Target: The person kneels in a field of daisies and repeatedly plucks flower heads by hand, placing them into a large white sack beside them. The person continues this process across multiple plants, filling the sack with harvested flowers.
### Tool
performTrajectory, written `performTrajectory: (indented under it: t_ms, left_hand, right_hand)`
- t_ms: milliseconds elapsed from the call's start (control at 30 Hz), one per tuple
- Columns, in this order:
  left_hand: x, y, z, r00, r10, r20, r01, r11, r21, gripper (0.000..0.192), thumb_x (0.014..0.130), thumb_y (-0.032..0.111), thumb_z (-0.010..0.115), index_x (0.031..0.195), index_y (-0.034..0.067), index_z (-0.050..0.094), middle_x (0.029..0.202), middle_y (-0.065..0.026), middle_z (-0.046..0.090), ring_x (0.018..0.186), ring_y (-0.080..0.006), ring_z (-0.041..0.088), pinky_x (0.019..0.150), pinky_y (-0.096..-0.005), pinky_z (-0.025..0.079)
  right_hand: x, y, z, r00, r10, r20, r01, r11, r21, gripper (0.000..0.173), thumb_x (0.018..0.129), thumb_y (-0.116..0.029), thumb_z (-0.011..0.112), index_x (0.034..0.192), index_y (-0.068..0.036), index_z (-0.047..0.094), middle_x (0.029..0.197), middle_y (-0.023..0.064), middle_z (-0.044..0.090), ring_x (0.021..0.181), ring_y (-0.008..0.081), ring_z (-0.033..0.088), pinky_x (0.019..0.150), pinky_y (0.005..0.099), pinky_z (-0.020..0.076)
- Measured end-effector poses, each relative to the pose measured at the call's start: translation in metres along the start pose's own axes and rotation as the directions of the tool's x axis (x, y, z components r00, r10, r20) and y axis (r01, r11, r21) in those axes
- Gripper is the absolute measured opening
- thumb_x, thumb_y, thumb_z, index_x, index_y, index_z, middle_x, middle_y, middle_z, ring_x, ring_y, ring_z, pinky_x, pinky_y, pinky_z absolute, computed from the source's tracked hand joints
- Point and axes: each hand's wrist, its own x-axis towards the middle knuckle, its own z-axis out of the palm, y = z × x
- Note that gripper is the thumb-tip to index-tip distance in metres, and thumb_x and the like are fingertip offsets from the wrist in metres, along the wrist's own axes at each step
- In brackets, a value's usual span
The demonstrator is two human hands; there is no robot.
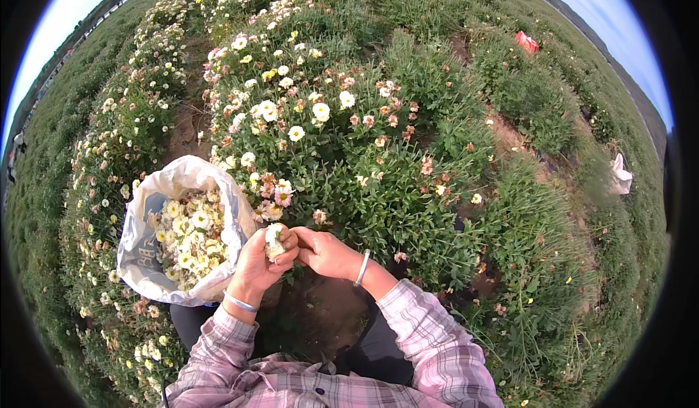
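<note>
My left hand (pixel 256 263) is curled around picked white chrysanthemum flowers (pixel 274 242), whose petals show between thumb and fingers. Against its fingertips comes my right hand (pixel 329 254), thumb and forefinger pinched together; whether anything is between them is hidden. Just left of my hands stands a white woven plastic sack (pixel 136 266) with its mouth spread wide. Cut cream and yellow flower heads (pixel 194 239) fill much of what shows inside it, some of them browned. Beyond my hands grows a chrysanthemum bush (pixel 349 189) with white, pink and withered blooms; a pink flower (pixel 283 195) is close above my left hand.
Another flowering row (pixel 125 118) runs along the left, past a strip of bare soil (pixel 188 124). Mostly green plants (pixel 524 277) cover the right side. Farther off lie a red bag (pixel 527 43) and a white bag (pixel 620 176). Small figures show at the far left edge.
</note>
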Motion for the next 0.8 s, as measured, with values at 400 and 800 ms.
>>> performTrajectory:
  t_ms: [400,800]
  left_hand:
    - [-0.111,0.009,0.054,0.781,0.599,-0.173,-0.067,0.356,0.932,0.009,0.091,0.0,0.046,0.086,0.002,0.053,0.071,0.003,0.044,0.059,-0.0052,0.038,0.054,-0.0202,0.032]
    - [-0.067,0.069,0.056,0.799,0.551,0.241,0.155,-0.575,0.803,0.045,0.084,0.009,0.06,0.126,-0.003,0.05,0.142,-0.026,0.036,0.129,-0.0465,0.035,0.106,-0.0442,0.035]
  right_hand:
    - [0.016,0.024,0.058,0.969,-0.164,-0.182,-0.051,0.592,-0.804,0.009,0.077,-0.005,0.052,0.084,-0.005,0.057,0.076,0.0115,0.062,0.077,0.0321,0.06,0.067,0.0411,0.0505]
    - [0.01,0.029,-0.038,0.899,0.21,-0.384,-0.436,0.502,-0.747,0.023,0.088,-0.026,0.055,0.097,-0.007,0.063,0.093,0.0166,0.066,0.089,0.0353,0.064,0.077,0.0456,0.05]
